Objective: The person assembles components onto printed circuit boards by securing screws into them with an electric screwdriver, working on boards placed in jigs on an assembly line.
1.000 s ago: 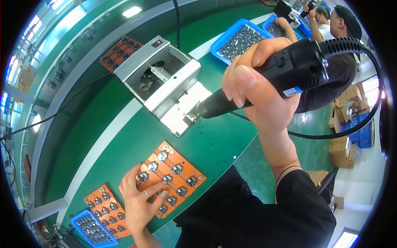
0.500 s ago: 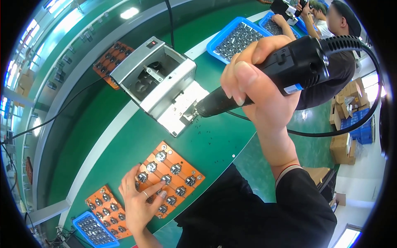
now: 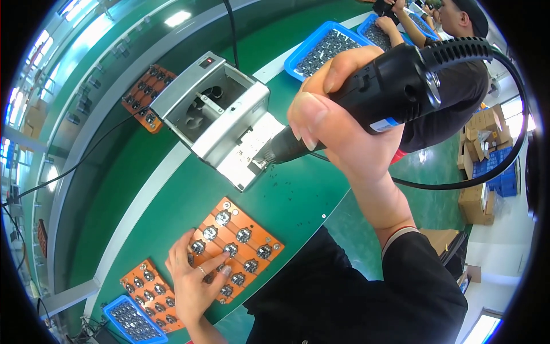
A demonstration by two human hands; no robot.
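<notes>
My right hand [image 3: 344, 114] is wrapped around a black electric screwdriver [image 3: 395, 86]. The tool's tip reaches the white front tray of a grey screw feeder [image 3: 213, 114]; the bit itself I cannot make out there. Below, my left hand [image 3: 192, 278] rests with fingers spread on the left side of an orange fixture board [image 3: 255, 232]. Its index finger touches one of the round metal parts [image 3: 230, 250] seated in the board. The hand hides some of the parts. Small dark screws [image 3: 281, 183] lie scattered on the green table by the feeder.
A second orange board [image 3: 152, 292] and a blue tray of small parts [image 3: 136, 321] lie at lower left. Another blue tray [image 3: 292, 63] stands at the back, near a co-worker [image 3: 452, 97]. A loaded orange board [image 3: 146, 94] lies on the green conveyor [image 3: 109, 212].
The screwdriver and my right hand have shifted slightly left, its tip further over the feeder tray. On the conveyor, the orange board has slid left and toward me. My left hand stays in place.
</notes>
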